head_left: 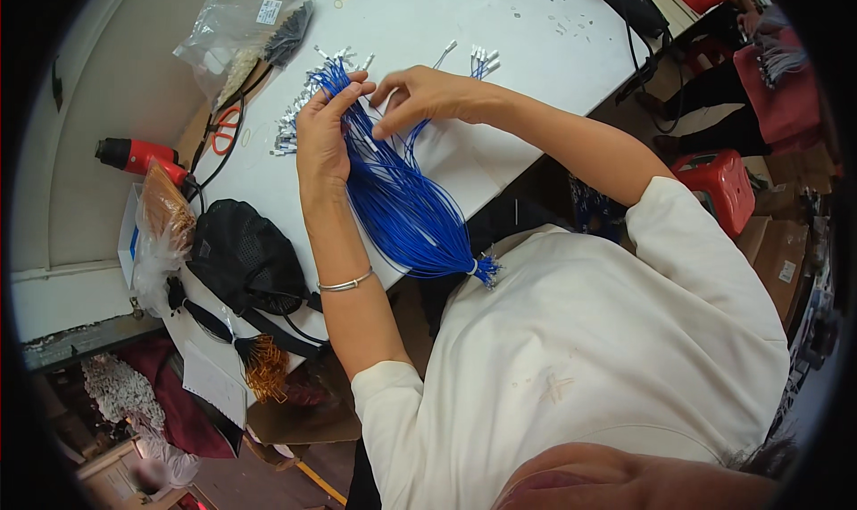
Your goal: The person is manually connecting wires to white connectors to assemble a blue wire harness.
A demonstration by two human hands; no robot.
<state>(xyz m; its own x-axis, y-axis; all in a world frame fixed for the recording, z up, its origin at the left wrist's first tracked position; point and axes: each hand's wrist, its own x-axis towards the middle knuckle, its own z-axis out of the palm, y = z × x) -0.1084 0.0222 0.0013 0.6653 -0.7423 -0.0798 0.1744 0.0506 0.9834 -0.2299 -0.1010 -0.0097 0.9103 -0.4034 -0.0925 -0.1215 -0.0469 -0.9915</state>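
A thick bundle of blue wires [402,215] hangs over the table's near edge. A white tie binds its lower end near my shirt. My left hand [326,139] is closed around the upper part of the bundle. White connectors [287,128] fan out on the table beyond and beside that hand. Just right of the bundle is my right hand [428,97], its fingers curved and apart, close to the wires and with nothing visible between them. Some blue wires with white connectors [483,62] lie apart on the table beyond my right wrist.
Orange-handled scissors [225,131], a red heat gun [134,156], a black mesh bag [245,255] and clear plastic bags [237,28] are on the left. Small scraps dot the white table [428,14]. A red stool [714,188] and another person are at right.
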